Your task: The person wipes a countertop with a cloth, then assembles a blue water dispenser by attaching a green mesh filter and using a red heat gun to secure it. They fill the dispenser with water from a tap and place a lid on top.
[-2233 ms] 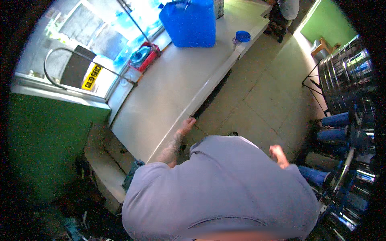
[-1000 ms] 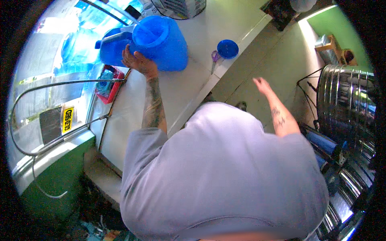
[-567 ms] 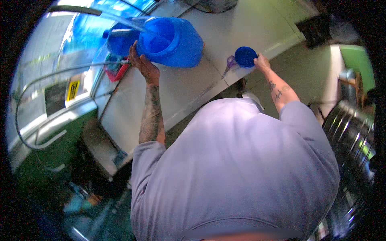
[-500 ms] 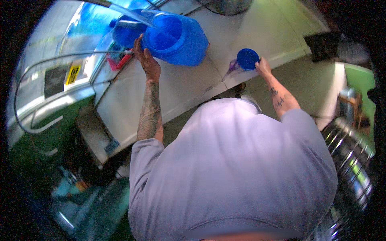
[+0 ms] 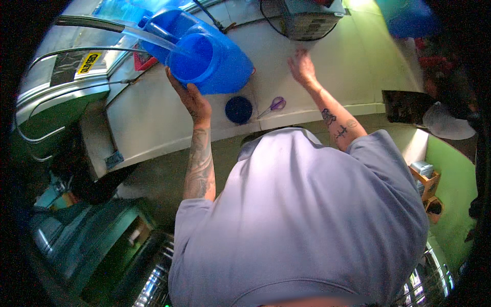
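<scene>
My left hand (image 5: 190, 101) grips the near left side of a large blue plastic container (image 5: 230, 66), thumb and fingers at its wide round mouth. A clear stream or tube (image 5: 153, 39) runs from a dark hose (image 5: 89, 22) into that mouth. Close to the container, a round dark blue lid (image 5: 238, 110) lies on the pale counter (image 5: 353, 84). Purple-handled scissors (image 5: 276, 104) rest just right of the lid. Over the counter, right of the container, my right hand (image 5: 303, 69) is empty, with its fingers apart.
A grey box-shaped appliance (image 5: 311, 20) stands at the back of the counter. A red basket-like thing (image 5: 144, 60) sits behind the container at left. Thin cables (image 5: 76, 84) cross the left side. A dark box-like object (image 5: 405, 106) is at the counter's right end.
My right hand has let go of the blue lid, which now lies on the counter left of the scissors, and has moved farther back. My left hand stays at the container. The view has shifted.
</scene>
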{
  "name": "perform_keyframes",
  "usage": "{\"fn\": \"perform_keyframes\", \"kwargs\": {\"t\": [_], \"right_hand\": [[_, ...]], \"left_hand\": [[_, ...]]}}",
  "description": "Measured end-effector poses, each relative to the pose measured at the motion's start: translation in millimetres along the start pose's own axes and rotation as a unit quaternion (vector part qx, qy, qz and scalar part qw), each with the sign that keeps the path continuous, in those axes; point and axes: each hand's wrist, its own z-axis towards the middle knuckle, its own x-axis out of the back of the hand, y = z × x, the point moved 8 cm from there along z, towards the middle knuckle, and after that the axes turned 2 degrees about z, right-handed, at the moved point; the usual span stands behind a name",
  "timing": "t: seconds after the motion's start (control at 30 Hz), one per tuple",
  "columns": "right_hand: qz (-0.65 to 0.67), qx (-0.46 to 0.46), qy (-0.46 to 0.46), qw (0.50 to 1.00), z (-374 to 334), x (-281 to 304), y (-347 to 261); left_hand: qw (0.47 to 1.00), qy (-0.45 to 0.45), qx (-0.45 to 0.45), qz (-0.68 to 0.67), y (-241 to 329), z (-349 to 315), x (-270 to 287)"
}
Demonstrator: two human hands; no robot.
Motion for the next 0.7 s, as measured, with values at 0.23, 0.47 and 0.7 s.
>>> {"fn": "perform_keyframes", "kwargs": {"t": [0.23,0.47,0.7], "right_hand": [[-0.086,-0.022,0.045,0.995,71,116,20],[-0.251,-0.028,-0.152,0.956,73,143,-2],[-0.282,0.174,-0.249,0.91,65,197,-33]], "left_hand": [[0.994,0.051,-0.097,0.029,-6,8,-3],[0.991,0.05,-0.123,0.025,-3,3,5],[0.988,0.062,-0.14,0.034,-11,-2,8]]}}
